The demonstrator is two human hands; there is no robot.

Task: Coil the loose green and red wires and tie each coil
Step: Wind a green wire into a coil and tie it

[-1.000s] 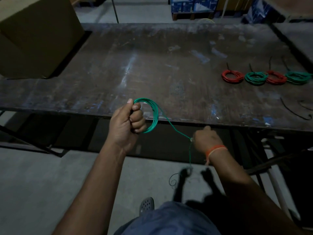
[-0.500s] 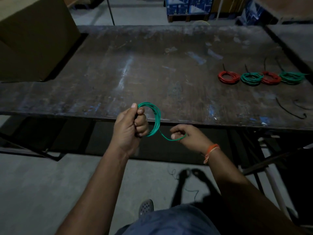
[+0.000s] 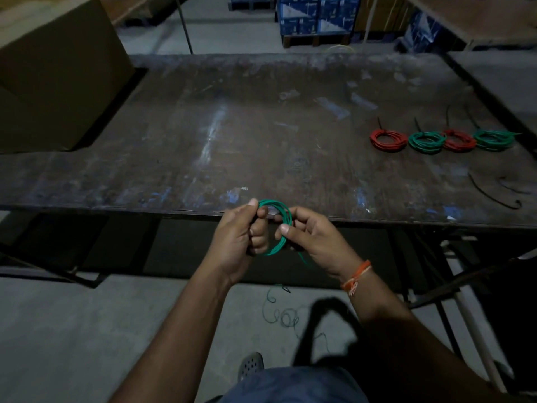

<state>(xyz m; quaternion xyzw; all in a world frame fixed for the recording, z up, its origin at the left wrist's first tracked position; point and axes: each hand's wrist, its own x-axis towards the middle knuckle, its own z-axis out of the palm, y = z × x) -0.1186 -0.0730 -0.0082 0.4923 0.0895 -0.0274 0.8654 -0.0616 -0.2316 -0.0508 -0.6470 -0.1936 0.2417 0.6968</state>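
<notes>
Green wire coil (image 3: 276, 225) gripped by left hand (image 3: 241, 234) and right hand (image 3: 312, 238) at table (image 3: 203, 126) edge

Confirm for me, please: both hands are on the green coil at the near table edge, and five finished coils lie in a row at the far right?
Not quite: the head view shows four finished coils, not five. The left hand and right hand both hold the green coil at the table edge.

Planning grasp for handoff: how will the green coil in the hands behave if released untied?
Green coil probably springs open: no tie shows on it, both hands pinch its loops. Likely light and floppy: its thin tail droops toward the floor.
</notes>
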